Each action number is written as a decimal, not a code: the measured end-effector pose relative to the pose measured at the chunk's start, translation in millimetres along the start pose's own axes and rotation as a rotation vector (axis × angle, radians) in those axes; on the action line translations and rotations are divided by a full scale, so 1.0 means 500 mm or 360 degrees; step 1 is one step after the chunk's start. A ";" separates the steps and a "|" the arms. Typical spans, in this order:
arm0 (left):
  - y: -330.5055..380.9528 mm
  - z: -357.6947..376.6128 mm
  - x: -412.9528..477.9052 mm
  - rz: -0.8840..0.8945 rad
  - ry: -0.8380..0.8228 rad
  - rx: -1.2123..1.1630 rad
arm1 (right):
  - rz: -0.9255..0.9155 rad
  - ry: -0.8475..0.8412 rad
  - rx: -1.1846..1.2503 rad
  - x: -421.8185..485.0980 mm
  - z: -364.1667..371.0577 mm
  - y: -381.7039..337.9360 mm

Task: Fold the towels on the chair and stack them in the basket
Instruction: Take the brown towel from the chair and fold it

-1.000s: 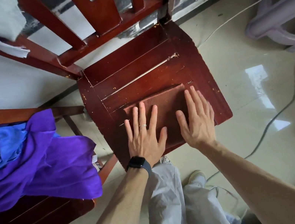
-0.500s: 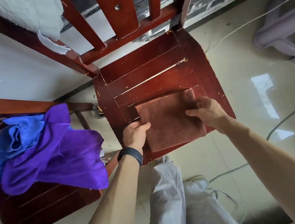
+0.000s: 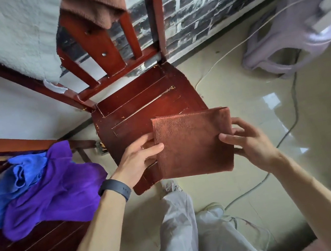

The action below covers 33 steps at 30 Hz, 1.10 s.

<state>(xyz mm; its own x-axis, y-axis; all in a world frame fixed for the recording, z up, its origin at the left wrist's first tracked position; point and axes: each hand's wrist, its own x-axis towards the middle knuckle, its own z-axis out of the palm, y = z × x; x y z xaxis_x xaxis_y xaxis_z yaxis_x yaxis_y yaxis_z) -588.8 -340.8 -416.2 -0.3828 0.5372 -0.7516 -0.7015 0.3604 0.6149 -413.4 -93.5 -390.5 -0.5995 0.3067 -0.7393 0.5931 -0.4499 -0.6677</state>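
Though the two wooden chairs point(image 3: 136, 112) dominate the scene, the work is the folded brown towel point(image 3: 193, 142), held just above the near edge of the right-hand seat. It looks soft and light, best pinched at opposite edges. The left hand point(image 3: 137, 158) and right hand point(image 3: 248, 144) do so, fingers closed on it. Two unfolded towels, purple point(image 3: 57, 191) and blue point(image 3: 21, 173), lie at left; no basket shows.

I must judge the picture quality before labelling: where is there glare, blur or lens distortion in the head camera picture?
Head view: window glare on the glossy floor; motion blur on the lilac stool at the right edge; wide-angle bending of the chair back; the folded brown towel between left hand and right hand is sharp.
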 end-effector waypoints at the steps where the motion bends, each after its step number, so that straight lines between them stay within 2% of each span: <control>1: 0.029 0.024 -0.022 0.0004 -0.0052 0.0010 | 0.0006 -0.0013 0.0048 -0.036 -0.013 -0.022; 9: 0.281 0.292 -0.228 0.0152 -0.0321 0.0211 | -0.0229 0.0174 0.0261 -0.364 -0.141 -0.217; 20: 0.498 0.760 -0.462 0.0473 -0.0768 0.0639 | -0.0834 0.0729 0.0490 -0.820 -0.378 -0.348; 27: 0.571 1.038 -0.527 0.0655 -0.1008 0.0773 | -0.1121 0.1026 0.0631 -0.978 -0.528 -0.382; 33: 0.640 1.259 -0.503 0.0722 -0.1191 0.0908 | -0.1273 0.1227 0.0711 -1.044 -0.675 -0.438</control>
<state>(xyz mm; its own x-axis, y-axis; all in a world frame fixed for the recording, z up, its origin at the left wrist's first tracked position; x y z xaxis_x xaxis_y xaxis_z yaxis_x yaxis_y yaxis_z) -338.4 119.6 119.8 0.0674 0.9771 -0.2017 -0.1222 0.2087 0.9703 -48.9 127.7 112.0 -0.1432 0.9857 -0.0883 -0.1316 -0.1074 -0.9855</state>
